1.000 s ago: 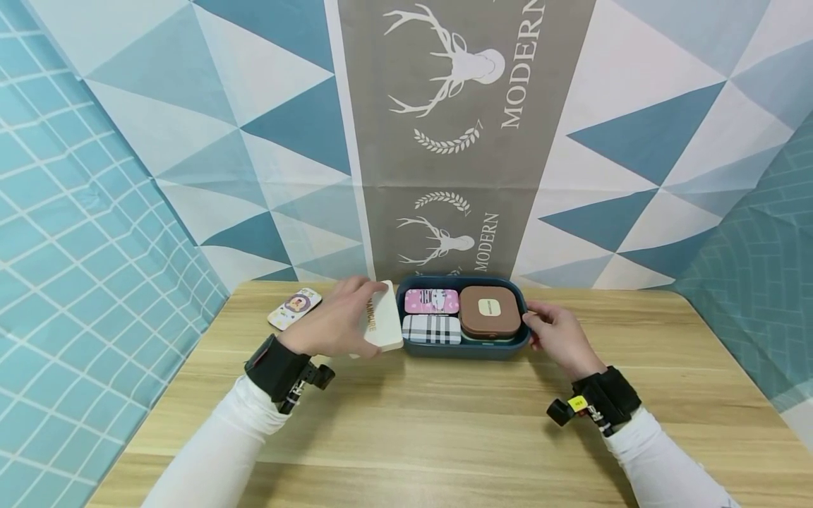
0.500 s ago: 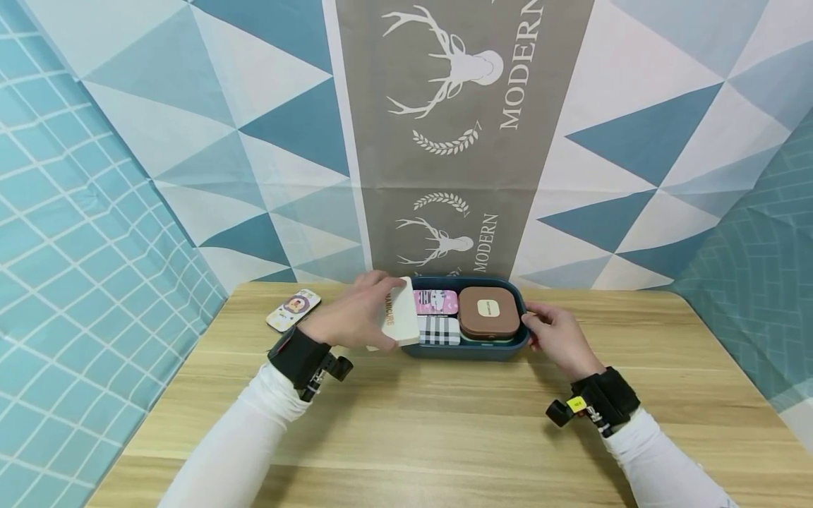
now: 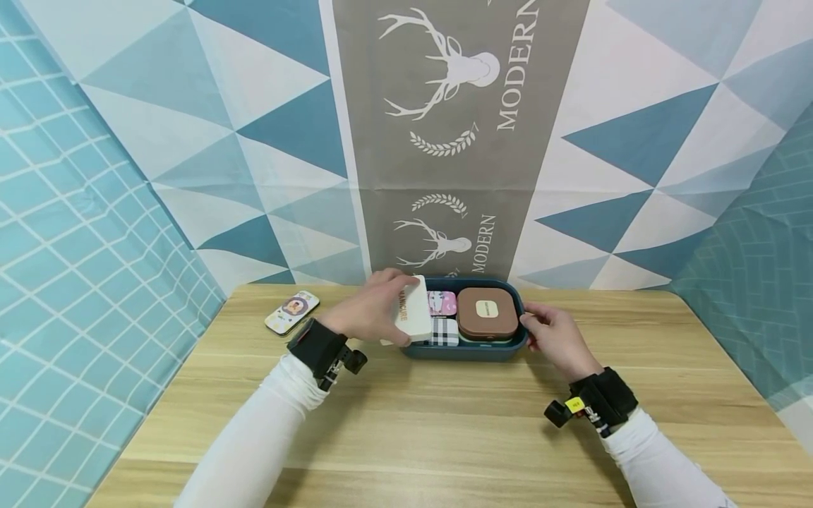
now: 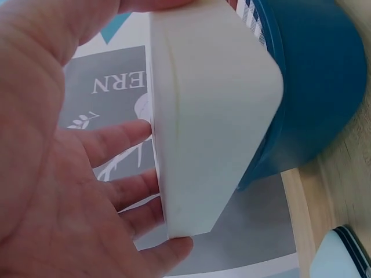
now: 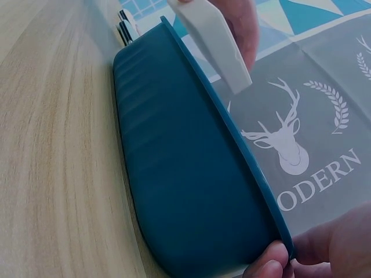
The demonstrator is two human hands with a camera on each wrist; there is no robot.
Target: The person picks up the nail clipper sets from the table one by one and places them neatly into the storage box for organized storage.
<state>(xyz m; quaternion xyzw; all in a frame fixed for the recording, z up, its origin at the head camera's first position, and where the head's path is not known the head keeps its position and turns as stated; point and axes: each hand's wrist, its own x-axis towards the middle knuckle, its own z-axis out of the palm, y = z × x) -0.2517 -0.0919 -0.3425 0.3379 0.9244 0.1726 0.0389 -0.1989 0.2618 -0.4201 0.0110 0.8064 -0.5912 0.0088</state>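
Note:
My left hand (image 3: 371, 308) holds a cream-white box marked "MANICURE" (image 3: 416, 310) between thumb and fingers. The box is tilted over the left end of a dark blue bin (image 3: 473, 352); in the right wrist view the white box (image 5: 215, 46) stands above the rim. At the bin's right end my right hand (image 3: 557, 337) pinches the rim, thumb on one side and fingers on the other. Inside lie a pink patterned tin (image 3: 442, 303), a plaid tin (image 3: 445, 332) and a square brown case (image 3: 488, 310) with a pale label. The held box hides the tins' left parts.
A small white tin (image 3: 292, 312) with a purple round picture lies on the wooden table (image 3: 444, 437), left of the bin. A patterned cloth backdrop (image 3: 444, 162) rises right behind the bin, and tiled-pattern cloth (image 3: 76, 268) bounds the left side.
My left hand has carried the white box rightward, from beside the bin to over its left end, covering more of the two tins. The right hand stays on the rim.

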